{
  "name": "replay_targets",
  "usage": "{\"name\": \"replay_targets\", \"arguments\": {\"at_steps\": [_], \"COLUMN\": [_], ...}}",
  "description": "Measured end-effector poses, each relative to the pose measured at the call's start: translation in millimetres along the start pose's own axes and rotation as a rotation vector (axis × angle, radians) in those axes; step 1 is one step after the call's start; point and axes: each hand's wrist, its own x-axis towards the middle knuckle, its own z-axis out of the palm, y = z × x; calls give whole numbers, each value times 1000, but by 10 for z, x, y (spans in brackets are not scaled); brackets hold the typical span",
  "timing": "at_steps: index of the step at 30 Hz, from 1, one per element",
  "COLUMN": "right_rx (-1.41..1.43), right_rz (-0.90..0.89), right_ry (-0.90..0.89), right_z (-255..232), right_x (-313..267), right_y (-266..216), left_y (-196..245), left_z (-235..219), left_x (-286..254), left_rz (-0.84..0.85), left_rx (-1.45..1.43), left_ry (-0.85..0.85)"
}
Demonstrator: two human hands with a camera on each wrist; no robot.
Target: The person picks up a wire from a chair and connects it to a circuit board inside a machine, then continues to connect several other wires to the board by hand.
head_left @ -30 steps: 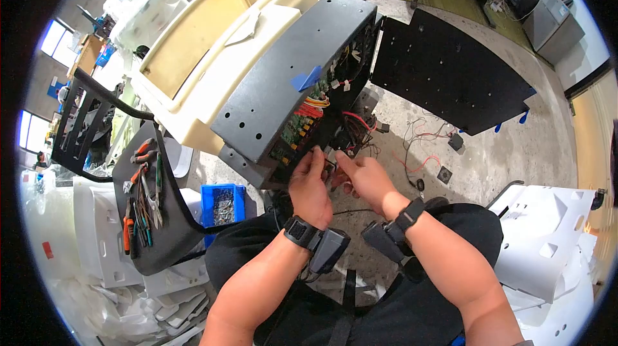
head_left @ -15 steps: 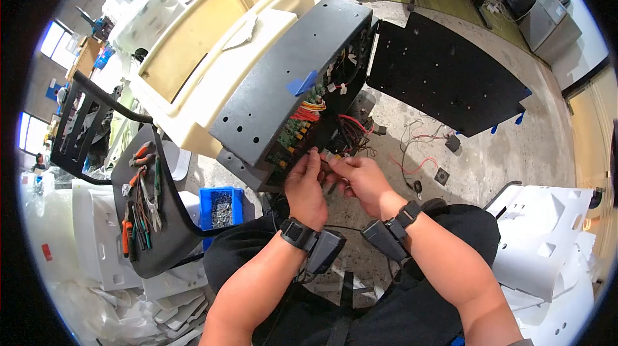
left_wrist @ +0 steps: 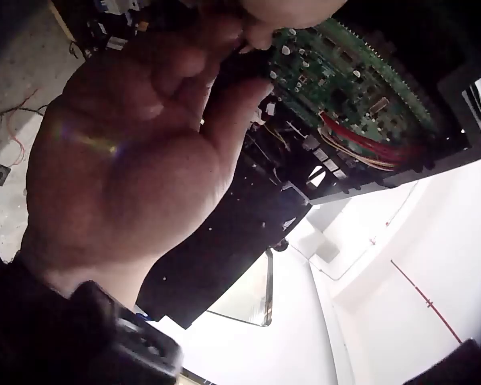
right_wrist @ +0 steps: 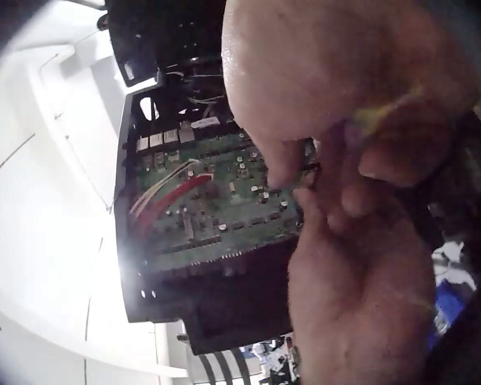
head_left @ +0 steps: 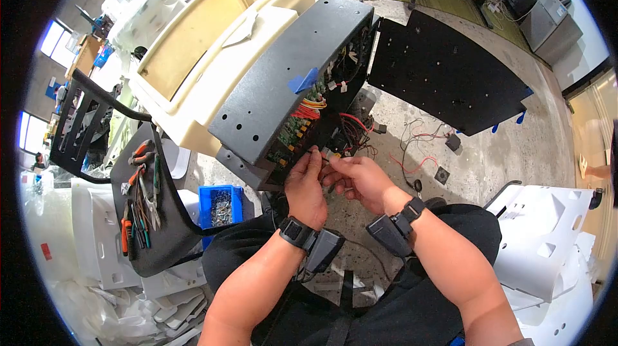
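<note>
Left hand (head_left: 306, 193) and right hand (head_left: 365, 183) both pinch at a small dark part (right_wrist: 311, 169) between them, the board (right_wrist: 224, 196) just beyond, so a light, steady hold should best avoid slips

Bright windows (head_left: 59, 44), seemingly concrete floor (head_left: 524, 149)

Left forearm (head_left: 251, 288) and right forearm (head_left: 454, 269), both bare, rise from the lower edge of the head view and converge toward the centre. The left hand (head_left: 306, 191) points away from the body, its thumb (left_wrist: 234, 120) drawn toward the forefinger in a pinch. The right hand (head_left: 364, 182) angles inward from its wrist (head_left: 394, 201), thumb (right_wrist: 282, 164) likewise pinching, the other fingers curled beneath the palm. The fingertips of both hands lie close together.
</note>
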Motion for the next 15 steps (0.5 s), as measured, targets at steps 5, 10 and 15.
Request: {"name": "replay_targets", "arguments": {"at_steps": [5,10,15], "right_rx": [-790,-1168,-903], "right_rz": [-340,-891,-774], "right_ry": [166,399,318], "right_z": [-7,-23,-128], "right_x": [-3,24,101], "right_y": [-37,41,41], "left_y": [34,8,12], "left_z": [35,4,-18], "left_x": [-11,14,24], "left_rz": [5,9,39], "left_rx": [43,63,121], "left_ry": [40,70,52]}}
